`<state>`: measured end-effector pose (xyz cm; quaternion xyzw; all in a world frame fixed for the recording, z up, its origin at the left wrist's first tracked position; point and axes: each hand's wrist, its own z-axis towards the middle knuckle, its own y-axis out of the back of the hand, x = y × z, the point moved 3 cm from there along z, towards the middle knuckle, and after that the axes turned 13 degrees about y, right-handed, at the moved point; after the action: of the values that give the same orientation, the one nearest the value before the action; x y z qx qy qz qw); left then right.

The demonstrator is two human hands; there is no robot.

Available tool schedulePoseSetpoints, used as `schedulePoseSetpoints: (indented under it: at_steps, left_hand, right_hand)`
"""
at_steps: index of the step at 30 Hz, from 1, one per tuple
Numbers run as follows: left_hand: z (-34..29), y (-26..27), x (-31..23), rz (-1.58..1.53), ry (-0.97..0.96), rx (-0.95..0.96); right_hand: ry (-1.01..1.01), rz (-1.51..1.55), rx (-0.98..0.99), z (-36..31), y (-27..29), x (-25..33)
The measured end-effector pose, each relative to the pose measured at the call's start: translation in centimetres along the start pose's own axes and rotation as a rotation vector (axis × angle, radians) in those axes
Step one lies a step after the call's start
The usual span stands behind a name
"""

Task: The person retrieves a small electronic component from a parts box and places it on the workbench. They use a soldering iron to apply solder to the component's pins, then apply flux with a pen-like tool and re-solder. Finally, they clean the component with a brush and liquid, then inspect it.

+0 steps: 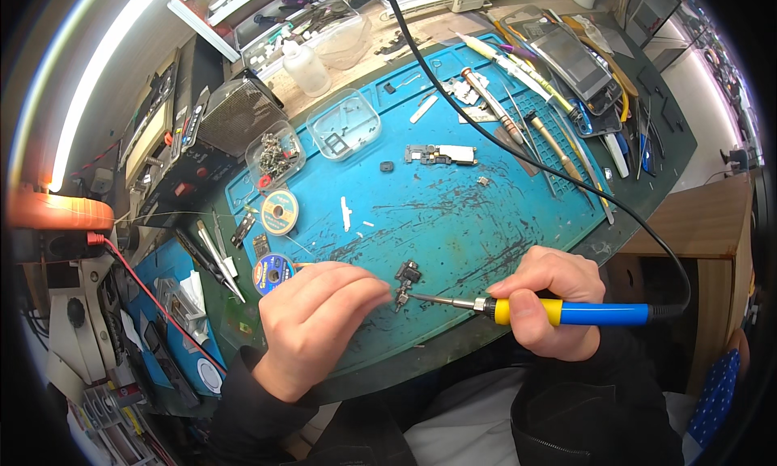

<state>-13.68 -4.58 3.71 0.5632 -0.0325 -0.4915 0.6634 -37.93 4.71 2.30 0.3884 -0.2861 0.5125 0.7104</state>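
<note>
My right hand (550, 300) grips a soldering iron (566, 311) with a blue and yellow handle, its metal tip pointing left onto a small dark electronic part (406, 276). My left hand (320, 320) rests on the blue work mat (453, 223), fingers curled, fingertips pinching or steadying that part from the left. The iron's black cable (518, 154) runs from the handle up across the mat to the far edge.
Two spools of braid (279, 211) lie left of my hand, tweezers (214, 256) further left. Clear plastic dishes (344, 124) with small parts, a small circuit assembly (441, 154), screwdrivers (558, 146), a phone (571, 57) and a bottle (306, 65) sit farther back.
</note>
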Motion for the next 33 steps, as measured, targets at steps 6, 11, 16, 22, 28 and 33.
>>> schedulePoseSetpoints:
  at_steps: [6, 11, 16, 22, 28, 33]
  left_hand:
    - [-0.4, 0.2, 0.5, -0.055, 0.081, -0.032]
    - [-0.6, 1.5, 0.9, -0.007, 0.133, -0.113]
    - [-0.3, 5.9, 0.7, 0.208, 0.303, 0.149]
    - [-0.2, 9.7, -2.0, 0.132, 0.265, 0.433]
    - [1.3, 1.4, -2.6, 0.057, -0.154, 0.37]
    - [0.8, 1.0, -0.7, 0.032, -0.211, 0.414]
  right_hand:
    - [0.045, -0.003, -0.07, -0.4, 0.2, -0.2]
    - [0.158, 0.029, -0.314, -2.1, -0.1, -0.9]
    - [0.185, -0.036, -0.331, -2.3, 0.2, -1.1]
    - [0.164, 0.088, -0.409, -2.8, 0.1, -1.5]
    - [0.043, 0.527, -0.601, -1.5, 1.0, -1.4]
    - [0.314, 0.166, -0.67, 5.9, 9.6, 3.3]
